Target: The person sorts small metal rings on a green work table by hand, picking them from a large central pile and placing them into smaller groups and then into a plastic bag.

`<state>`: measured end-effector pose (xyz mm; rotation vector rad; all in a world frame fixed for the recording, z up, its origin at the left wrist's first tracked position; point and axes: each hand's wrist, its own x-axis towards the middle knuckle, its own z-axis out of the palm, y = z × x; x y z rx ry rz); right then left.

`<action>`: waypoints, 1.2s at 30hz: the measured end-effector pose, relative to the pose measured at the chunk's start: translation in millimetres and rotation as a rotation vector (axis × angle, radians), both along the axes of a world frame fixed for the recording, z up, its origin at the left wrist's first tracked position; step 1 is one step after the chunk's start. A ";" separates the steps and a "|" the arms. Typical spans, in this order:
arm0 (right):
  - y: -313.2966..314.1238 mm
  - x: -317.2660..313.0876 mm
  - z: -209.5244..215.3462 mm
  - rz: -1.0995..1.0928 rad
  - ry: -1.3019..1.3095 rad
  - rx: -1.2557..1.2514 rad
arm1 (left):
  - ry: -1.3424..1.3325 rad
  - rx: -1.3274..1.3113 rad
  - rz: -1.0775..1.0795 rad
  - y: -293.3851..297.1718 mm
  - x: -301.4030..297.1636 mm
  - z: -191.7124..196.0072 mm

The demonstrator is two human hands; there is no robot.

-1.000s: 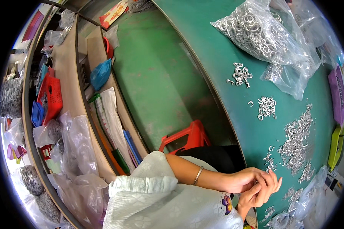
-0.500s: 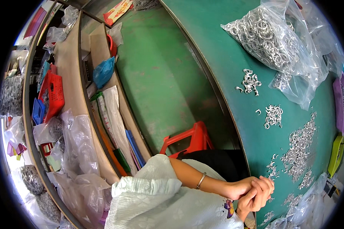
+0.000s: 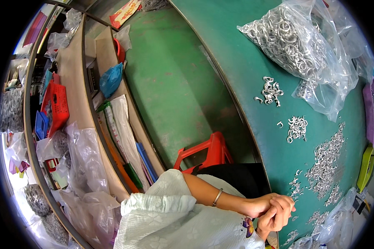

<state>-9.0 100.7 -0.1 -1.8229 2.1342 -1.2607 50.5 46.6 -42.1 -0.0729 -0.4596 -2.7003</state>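
Pressing curled fingers of right hand [image 3: 277, 216] together over left hand [image 3: 260, 205], hiding its fingertips beyond telling; neighbouring small, shiny, silvery metal pieces [image 3: 323, 168] lying loosely heaped on green tabletop [image 3: 275, 145].

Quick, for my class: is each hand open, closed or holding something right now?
Left hand: cannot be told, partly hidden behind the right.
Right hand: curled against the left; whether holding anything cannot be told.

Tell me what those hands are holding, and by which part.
That can't be told: the left hand and right hand are together, hiding anything between them.
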 end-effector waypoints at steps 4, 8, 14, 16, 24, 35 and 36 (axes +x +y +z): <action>1.4 -0.7 -4.1 -0.012 -0.010 -0.002 | -0.004 -0.042 0.003 -1.3 -1.6 -3.7; 3.9 -1.2 -10.7 -0.077 -0.041 -0.030 | -0.003 -0.008 -0.035 -2.0 -0.8 -1.9; -6.6 -0.8 8.6 0.046 -0.031 0.003 | -0.023 -0.135 0.059 5.9 -1.6 -7.6; -5.6 0.1 14.0 0.068 -0.048 -0.019 | -0.016 -0.205 0.073 10.7 -6.6 -9.8; 18.7 -0.5 22.7 0.150 -0.237 -0.255 | 0.051 0.510 -0.269 39.7 -8.4 -6.5; 43.5 -26.4 43.4 -0.061 -0.071 -0.335 | -0.447 0.312 -0.487 23.4 42.1 14.6; 44.6 -30.9 42.6 -0.107 -0.043 -0.295 | -0.502 0.261 -0.448 23.5 44.0 19.9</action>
